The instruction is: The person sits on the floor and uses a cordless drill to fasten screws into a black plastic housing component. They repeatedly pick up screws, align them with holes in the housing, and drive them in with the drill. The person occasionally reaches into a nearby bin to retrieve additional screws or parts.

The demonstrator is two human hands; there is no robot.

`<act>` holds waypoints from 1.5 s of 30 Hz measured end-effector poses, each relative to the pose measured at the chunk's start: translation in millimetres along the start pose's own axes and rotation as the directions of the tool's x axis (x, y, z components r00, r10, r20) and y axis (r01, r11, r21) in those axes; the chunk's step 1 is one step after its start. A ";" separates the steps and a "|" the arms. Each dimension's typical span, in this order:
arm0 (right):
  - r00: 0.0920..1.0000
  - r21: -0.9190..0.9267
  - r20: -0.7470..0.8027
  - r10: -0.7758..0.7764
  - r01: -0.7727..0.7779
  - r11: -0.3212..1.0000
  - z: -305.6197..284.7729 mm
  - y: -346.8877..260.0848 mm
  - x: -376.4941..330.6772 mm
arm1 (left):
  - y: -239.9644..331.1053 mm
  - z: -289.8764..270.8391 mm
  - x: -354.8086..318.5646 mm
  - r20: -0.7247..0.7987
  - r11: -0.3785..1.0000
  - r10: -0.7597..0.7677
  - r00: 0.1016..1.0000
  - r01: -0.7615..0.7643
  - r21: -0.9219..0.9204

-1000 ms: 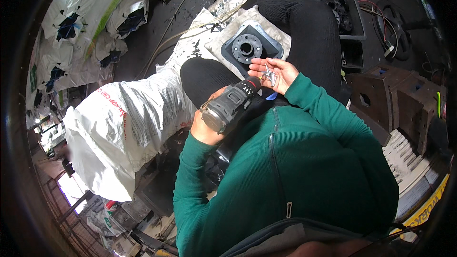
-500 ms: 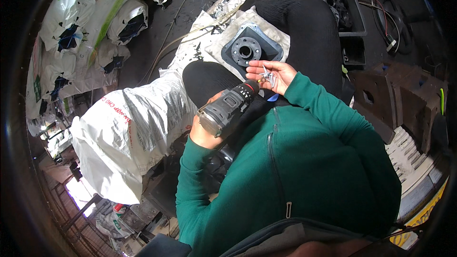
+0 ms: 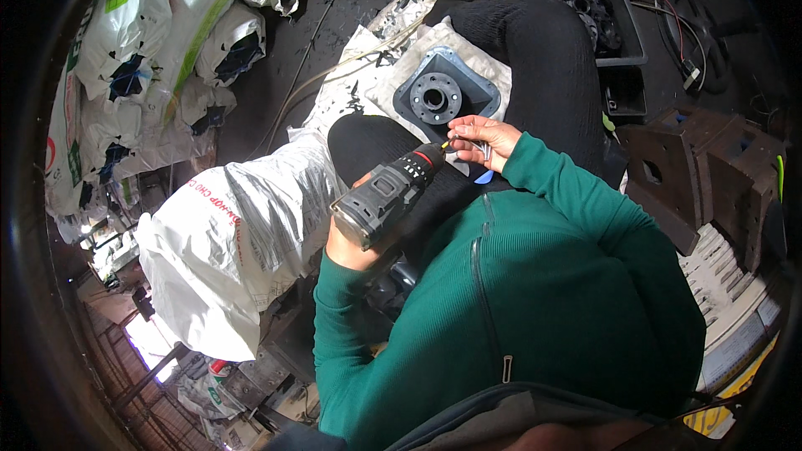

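My left hand [image 3: 349,249] is wrapped round a dark grey cordless drill [image 3: 389,194]. Its chuck has a red ring, and a short yellow-tipped bit points at the fingers of my other hand. Several silver screws [image 3: 485,150] are in my right hand [image 3: 491,135], whose fingers curl in close to the bit. Whether a screw sits on the bit is too small to tell. Just beyond lies a grey metal housing [image 3: 474,98] with a round, holed black flange [image 3: 428,85] in it, resting on a pale cloth pad [image 3: 384,92] between my legs.
A white plastic sack [image 3: 209,242] stands at my left, with more stuffed sacks [image 3: 138,25] behind it. At the far right a black bin [image 3: 639,42] holds dark round parts. Heavy brown metal blocks [image 3: 668,159] are by my right side. Cables [image 3: 309,54] cross the floor.
The fingers of my right hand have closed in from an open palm of screws, now gathered near the bit. The drill has tilted slightly and shifted a little left.
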State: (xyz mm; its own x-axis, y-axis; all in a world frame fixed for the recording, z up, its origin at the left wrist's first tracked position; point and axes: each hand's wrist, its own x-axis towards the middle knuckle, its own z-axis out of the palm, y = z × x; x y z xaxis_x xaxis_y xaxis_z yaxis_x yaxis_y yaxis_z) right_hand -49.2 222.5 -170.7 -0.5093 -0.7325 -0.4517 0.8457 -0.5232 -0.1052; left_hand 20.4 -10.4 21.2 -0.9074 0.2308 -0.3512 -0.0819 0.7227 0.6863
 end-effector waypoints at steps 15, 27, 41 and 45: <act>0.991 -0.298 -0.136 -0.012 -0.029 0.954 0.9 -9.1 12.6 | -5.1 -5.3 20.9 0.030 0.974 0.062 0.998 -0.067 0.219; 0.984 -0.198 -0.175 0.022 -0.058 0.978 -5.9 -4.1 25.8 | 5.1 2.3 36.4 0.046 0.949 0.087 0.995 -0.097 0.300; 0.794 -0.236 -0.552 -0.255 0.144 0.961 -32.6 -7.3 62.5 | -43.3 -24.5 108.3 -0.009 0.972 0.027 1.000 -0.024 0.235; 0.795 -0.416 -0.492 -0.354 0.143 0.898 -36.8 -7.6 78.4 | -36.8 -28.8 127.0 0.045 0.957 -0.111 0.993 0.094 0.275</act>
State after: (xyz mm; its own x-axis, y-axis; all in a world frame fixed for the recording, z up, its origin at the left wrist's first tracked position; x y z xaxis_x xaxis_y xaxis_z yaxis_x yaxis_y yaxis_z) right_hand -89.6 185.1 -238.0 -0.6264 -0.1831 -0.7577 0.7531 -0.3931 -0.5276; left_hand -103.7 -26.4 -30.3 -0.8734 0.1782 -0.4532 -0.0505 0.8925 0.4482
